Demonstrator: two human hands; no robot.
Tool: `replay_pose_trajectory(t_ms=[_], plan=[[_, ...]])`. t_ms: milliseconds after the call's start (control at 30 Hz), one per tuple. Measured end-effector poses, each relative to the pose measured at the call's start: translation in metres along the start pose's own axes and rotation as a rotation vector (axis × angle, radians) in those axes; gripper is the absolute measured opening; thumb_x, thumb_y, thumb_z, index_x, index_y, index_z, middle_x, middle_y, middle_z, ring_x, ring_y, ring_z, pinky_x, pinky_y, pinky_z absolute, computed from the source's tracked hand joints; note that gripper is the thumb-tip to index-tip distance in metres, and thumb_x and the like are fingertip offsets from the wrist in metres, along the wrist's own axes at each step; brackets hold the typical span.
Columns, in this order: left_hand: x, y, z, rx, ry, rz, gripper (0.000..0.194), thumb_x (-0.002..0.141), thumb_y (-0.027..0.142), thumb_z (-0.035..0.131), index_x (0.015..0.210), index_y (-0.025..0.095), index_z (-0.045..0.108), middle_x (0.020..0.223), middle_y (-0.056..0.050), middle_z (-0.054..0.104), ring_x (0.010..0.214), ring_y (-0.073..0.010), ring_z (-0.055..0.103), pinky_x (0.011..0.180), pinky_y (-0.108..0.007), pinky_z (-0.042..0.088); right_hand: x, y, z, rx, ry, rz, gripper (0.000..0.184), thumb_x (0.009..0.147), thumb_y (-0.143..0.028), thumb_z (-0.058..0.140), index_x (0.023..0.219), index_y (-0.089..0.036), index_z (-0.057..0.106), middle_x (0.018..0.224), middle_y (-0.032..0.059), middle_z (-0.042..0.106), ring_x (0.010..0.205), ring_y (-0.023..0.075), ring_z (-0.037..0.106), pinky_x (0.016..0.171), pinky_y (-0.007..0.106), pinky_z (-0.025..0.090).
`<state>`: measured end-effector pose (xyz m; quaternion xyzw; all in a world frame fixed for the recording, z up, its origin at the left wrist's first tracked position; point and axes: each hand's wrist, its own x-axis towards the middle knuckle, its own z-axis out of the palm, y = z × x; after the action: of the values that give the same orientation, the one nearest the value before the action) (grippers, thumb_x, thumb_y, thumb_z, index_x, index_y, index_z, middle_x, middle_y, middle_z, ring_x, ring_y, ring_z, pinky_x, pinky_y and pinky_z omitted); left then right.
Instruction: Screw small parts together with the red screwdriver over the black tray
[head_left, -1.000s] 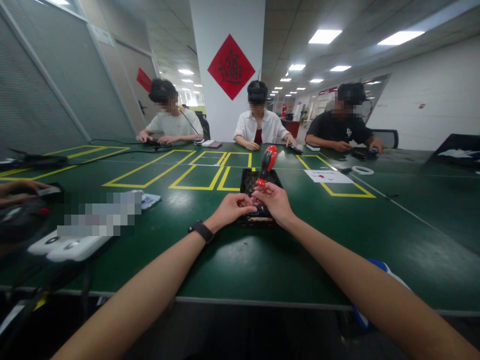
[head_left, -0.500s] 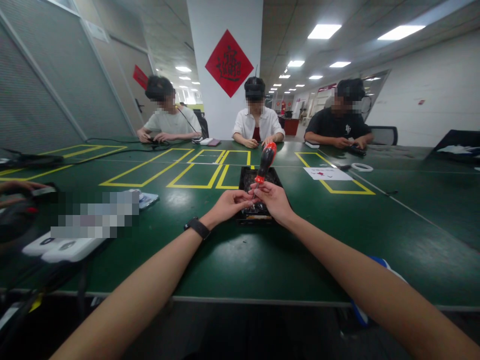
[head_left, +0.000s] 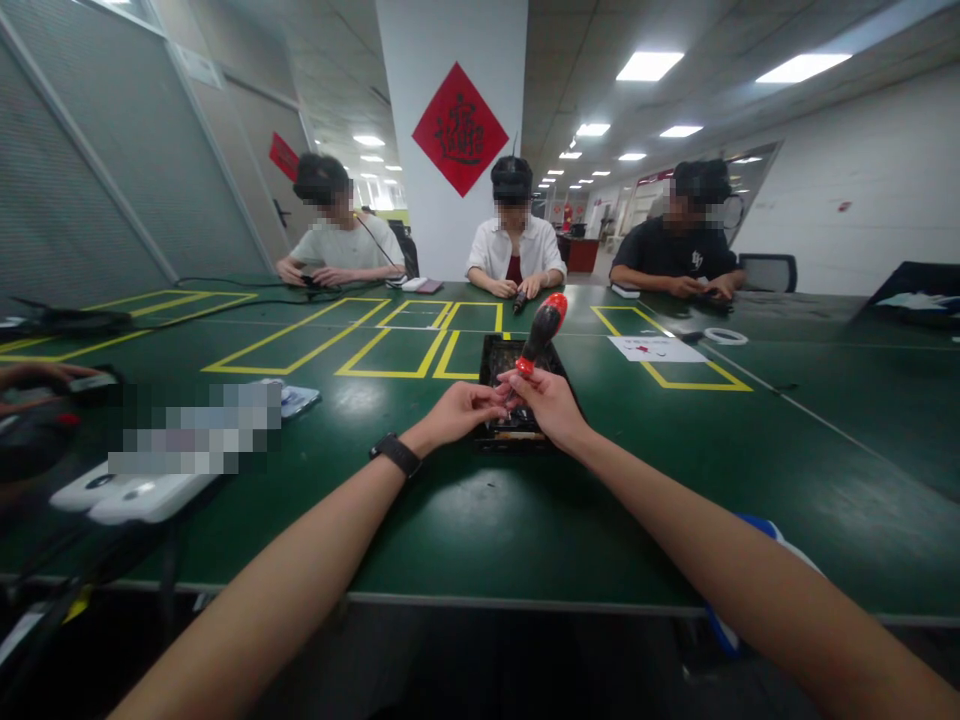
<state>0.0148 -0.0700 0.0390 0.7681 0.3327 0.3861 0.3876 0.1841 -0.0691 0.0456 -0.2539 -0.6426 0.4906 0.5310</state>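
Observation:
Over a black tray (head_left: 556, 375) on the green table, my right hand (head_left: 551, 408) pinches a red and black screwdriver (head_left: 541, 333) low, by its shaft just under the handle. The handle tilts up and to the right. Opposite it, my left hand (head_left: 461, 412) is closed, its fingertips pressed together by the screwdriver's tip. What those fingertips hold is too small to make out. Dark contents lie in the tray, partly hidden behind both hands. A black watch (head_left: 396, 455) circles my left wrist.
To the left lie a white device (head_left: 142, 500) and a person's hand (head_left: 45, 378). A paper sheet (head_left: 656, 349) and a white ring (head_left: 725, 337) lie to the right. Yellow tape (head_left: 382, 375) marks the table (head_left: 480, 540). Three people sit across it.
The screwdriver's handle has leaned further to the right. Both my hands stay over the tray at nearly the same spot. Across the table, the middle person's hands have come together around a dark object.

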Motion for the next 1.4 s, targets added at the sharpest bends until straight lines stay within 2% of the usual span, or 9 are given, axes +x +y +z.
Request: replay_pose_trajectory(t_ms=[200,300,433,633,833,967,1067,1300,1400], plan=[[0.0002,-0.0032,-0.0042,-0.091,-0.058,0.061,0.029,0.077,0.036,0.059,0.076,0.007,0.065,0.075,-0.007,0.066,0.071,-0.0139,0.059,0.072,-0.026,0.045,0.0009,0.0034,-0.0032,0.092,-0.082,0.025,0.038,0.077,-0.034,0.059,0.111,-0.018,0.058,0.093,0.0052,0.065,0.073,0.0136,0.064,0.068,0.03,0.054],[0.0003,-0.0039,-0.0031,-0.093,-0.05,0.053,0.029,0.077,0.036,0.059,0.079,0.007,0.065,0.078,-0.008,0.067,0.072,-0.014,0.06,0.072,-0.026,0.045,0.0004,0.0038,-0.0027,0.125,-0.041,0.038,0.036,0.074,-0.033,0.063,0.106,-0.017,0.061,0.09,0.0052,0.066,0.078,0.015,0.064,0.072,0.031,0.055],[0.0008,-0.0072,0.001,-0.052,0.04,0.0,0.032,0.073,0.037,0.064,0.088,0.009,0.065,0.076,-0.007,0.067,0.066,-0.0119,0.059,0.064,-0.023,0.044,0.0,0.0028,-0.001,0.15,0.062,0.069,0.03,0.068,-0.031,0.069,0.093,-0.015,0.064,0.083,0.0051,0.068,0.075,0.0143,0.064,0.073,0.031,0.054],[0.0027,-0.0109,0.0037,0.033,0.129,-0.027,0.036,0.06,0.041,0.073,0.075,0.01,0.063,0.064,-0.002,0.062,0.051,-0.0063,0.049,0.051,-0.018,0.036,0.0009,0.0016,-0.0005,0.128,0.121,0.105,0.029,0.064,-0.029,0.072,0.088,-0.014,0.064,0.079,0.0044,0.068,0.068,0.0116,0.064,0.063,0.023,0.052],[0.0019,-0.0074,0.002,0.011,0.044,-0.026,0.035,0.066,0.042,0.069,0.077,0.009,0.063,0.066,-0.003,0.061,0.053,-0.0069,0.048,0.052,-0.019,0.036,0.001,0.0005,0.0004,0.055,0.111,0.051,0.028,0.064,-0.033,0.072,0.083,-0.015,0.062,0.072,0.0011,0.065,0.064,0.0102,0.06,0.056,0.021,0.049],[0.0006,-0.0043,-0.0013,-0.004,-0.042,0.021,0.034,0.072,0.042,0.063,0.079,0.008,0.065,0.072,-0.005,0.064,0.061,-0.0098,0.052,0.058,-0.021,0.038,0.0012,0.0031,-0.0015,0.046,0.047,0.037,0.033,0.074,-0.04,0.061,0.096,-0.015,0.061,0.079,0.0049,0.065,0.072,0.013,0.061,0.061,0.026,0.051],[0.0006,-0.0035,-0.003,-0.039,-0.083,0.043,0.033,0.074,0.041,0.061,0.078,0.008,0.066,0.076,-0.007,0.065,0.068,-0.0126,0.055,0.066,-0.024,0.041,0.0017,0.0053,-0.0031,0.046,0.02,0.028,0.035,0.075,-0.04,0.06,0.101,-0.016,0.06,0.084,0.006,0.065,0.075,0.0139,0.062,0.064,0.027,0.052],[-0.0013,-0.0053,0.0015,0.023,0.105,0.017,0.035,0.065,0.039,0.07,0.082,0.009,0.064,0.072,-0.004,0.064,0.06,-0.0097,0.052,0.06,-0.023,0.041,0.0002,0.0028,-0.001,0.022,0.049,-0.003,0.031,0.073,-0.039,0.062,0.094,-0.016,0.06,0.077,0.0026,0.064,0.071,0.0119,0.06,0.063,0.026,0.052],[-0.0019,-0.0039,0.0027,0.04,0.106,-0.001,0.037,0.062,0.039,0.072,0.081,0.009,0.064,0.068,-0.003,0.061,0.056,-0.0077,0.049,0.056,-0.021,0.038,-0.0005,0.001,-0.0005,0.026,0.041,0.002,0.032,0.071,-0.04,0.064,0.092,-0.016,0.06,0.076,0.0024,0.064,0.072,0.0124,0.061,0.063,0.025,0.053]])
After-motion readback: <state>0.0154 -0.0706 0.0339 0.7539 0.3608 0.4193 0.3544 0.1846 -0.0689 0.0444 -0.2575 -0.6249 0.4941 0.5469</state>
